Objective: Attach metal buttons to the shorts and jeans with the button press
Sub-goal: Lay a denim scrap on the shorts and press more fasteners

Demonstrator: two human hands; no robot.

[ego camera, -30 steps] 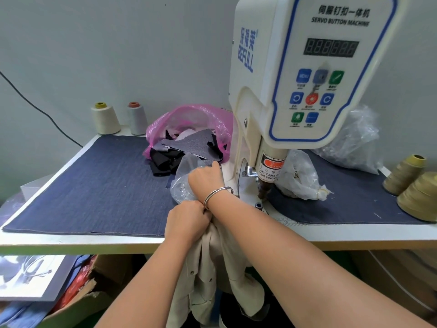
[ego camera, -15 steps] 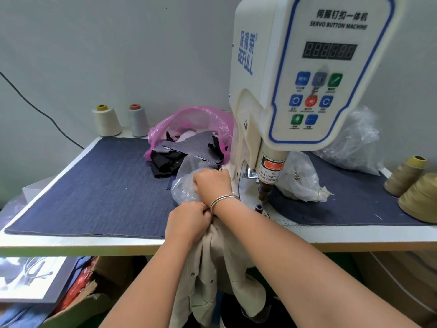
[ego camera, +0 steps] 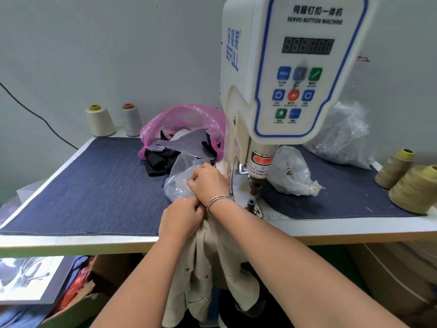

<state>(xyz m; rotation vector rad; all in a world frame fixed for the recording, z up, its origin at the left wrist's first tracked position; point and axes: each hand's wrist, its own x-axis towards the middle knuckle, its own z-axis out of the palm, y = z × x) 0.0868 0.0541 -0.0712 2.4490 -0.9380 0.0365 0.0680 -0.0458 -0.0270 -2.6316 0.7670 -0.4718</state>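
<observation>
A white button press (ego camera: pixel 279 91) stands on the table, its punch (ego camera: pixel 256 183) above a small die (ego camera: pixel 250 204). Beige shorts (ego camera: pixel 208 280) hang over the table's front edge. My left hand (ego camera: pixel 181 218) grips the top of the shorts at the edge. My right hand (ego camera: pixel 209 181), with a silver bangle on the wrist, reaches across it into a clear plastic bag (ego camera: pixel 179 176) left of the press, fingers curled and pinching a small metal button (ego camera: pixel 189 181).
A denim mat (ego camera: pixel 89 188) covers the table. A pink bag (ego camera: pixel 184 124) of fabric scraps lies behind the clear bag. More plastic bags (ego camera: pixel 293 174) sit right of the press. Thread cones stand at the back left (ego camera: pixel 100 120) and far right (ego camera: pixel 413 188). Boxes are under the table.
My right hand has drawn back slightly toward me inside the clear bag, fingers curling on a button. My left hand still holds the shorts in the same place.
</observation>
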